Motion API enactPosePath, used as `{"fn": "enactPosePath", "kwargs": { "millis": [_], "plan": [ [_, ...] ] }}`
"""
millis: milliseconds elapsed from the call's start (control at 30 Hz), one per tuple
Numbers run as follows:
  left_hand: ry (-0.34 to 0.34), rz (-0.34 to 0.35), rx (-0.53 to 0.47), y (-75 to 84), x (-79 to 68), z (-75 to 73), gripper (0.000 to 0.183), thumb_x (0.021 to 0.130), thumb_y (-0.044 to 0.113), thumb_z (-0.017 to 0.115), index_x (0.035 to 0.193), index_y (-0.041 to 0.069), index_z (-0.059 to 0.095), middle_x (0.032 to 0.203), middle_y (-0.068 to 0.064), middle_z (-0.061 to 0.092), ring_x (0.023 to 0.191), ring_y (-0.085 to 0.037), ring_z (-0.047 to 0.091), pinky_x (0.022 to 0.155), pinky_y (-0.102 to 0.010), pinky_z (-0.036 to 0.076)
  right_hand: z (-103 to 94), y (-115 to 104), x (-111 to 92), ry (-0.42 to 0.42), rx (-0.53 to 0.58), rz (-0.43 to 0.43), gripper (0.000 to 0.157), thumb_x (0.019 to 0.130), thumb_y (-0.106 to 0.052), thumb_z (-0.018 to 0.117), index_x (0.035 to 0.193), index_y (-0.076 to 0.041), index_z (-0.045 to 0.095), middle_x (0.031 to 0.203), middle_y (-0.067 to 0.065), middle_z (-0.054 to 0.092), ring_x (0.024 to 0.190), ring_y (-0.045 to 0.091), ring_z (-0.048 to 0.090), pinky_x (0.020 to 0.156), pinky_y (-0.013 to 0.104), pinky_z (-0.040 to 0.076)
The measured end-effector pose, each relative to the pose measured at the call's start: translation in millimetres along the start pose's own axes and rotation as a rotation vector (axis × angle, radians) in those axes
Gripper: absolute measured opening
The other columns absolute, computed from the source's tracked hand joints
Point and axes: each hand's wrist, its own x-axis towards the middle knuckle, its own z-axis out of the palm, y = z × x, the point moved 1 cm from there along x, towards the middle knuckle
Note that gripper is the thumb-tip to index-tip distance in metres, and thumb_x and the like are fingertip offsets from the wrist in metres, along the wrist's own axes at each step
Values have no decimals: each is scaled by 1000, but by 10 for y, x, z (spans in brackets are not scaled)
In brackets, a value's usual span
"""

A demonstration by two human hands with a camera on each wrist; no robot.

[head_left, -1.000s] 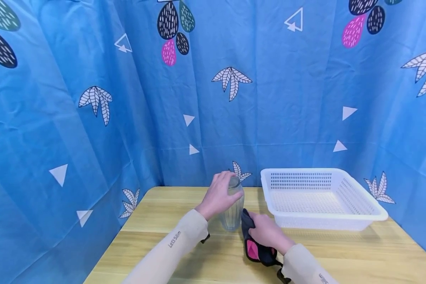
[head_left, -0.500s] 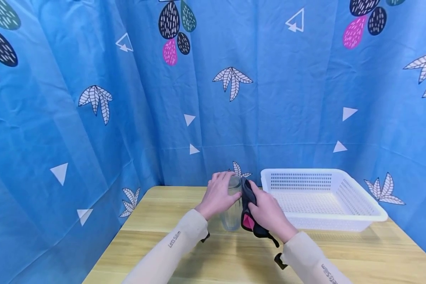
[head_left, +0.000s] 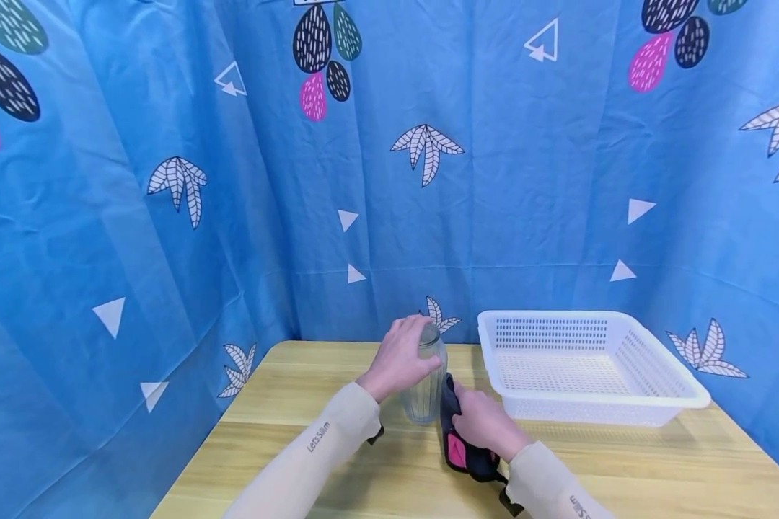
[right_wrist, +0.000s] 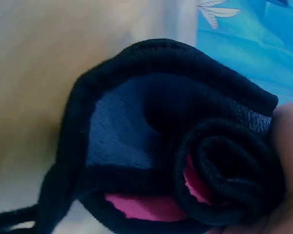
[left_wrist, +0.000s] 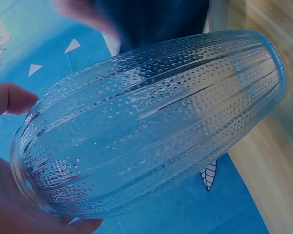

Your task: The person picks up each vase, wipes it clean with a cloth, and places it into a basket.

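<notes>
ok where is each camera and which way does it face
Head: worn on the head, facing forward and down at the table, jar and basket; left hand, right hand and sleeves show.
Left wrist: on that wrist, facing the jar; fingers show at left, blurred skin at top.
Right wrist: on that wrist, facing dark cloth; part of that hand at right.
Head and left wrist share the jar.

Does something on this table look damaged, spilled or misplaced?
Nothing stands out: the glass vase in the left hand shows no visible crack, the dark cloth in the right hand is merely bunched, and no spill shows.
</notes>
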Motion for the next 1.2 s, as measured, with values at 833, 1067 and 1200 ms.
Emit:
{"fn": "enactPosePath", "kwargs": {
  "millis": [833,1067,1200],
  "plan": [
    [26,-15,69,35,-7,7,66,91,49,68,147,23,47,155,1,45,140,-26,39,107,-52,37,-538,-205,-19,296,135,-99,70,93,-11,60,157,-5,33,137,24,60,101,31,68,80,47,54],
    [-2,-7,73,31,-5,-9,66,90,45,68,148,23,47,156,0,43,142,-26,38,108,-52,38,-486,-203,35,288,98,-101,70,92,-11,61,156,-4,33,132,23,63,107,32,67,86,49,54],
    [4,5,66,16,4,-2,64,89,43,66,147,22,47,156,0,44,143,-25,38,109,-52,38,-375,-153,42,231,86,-65,70,92,-9,62,155,0,34,122,25,67,90,28,69,74,44,55]
  ]
}}
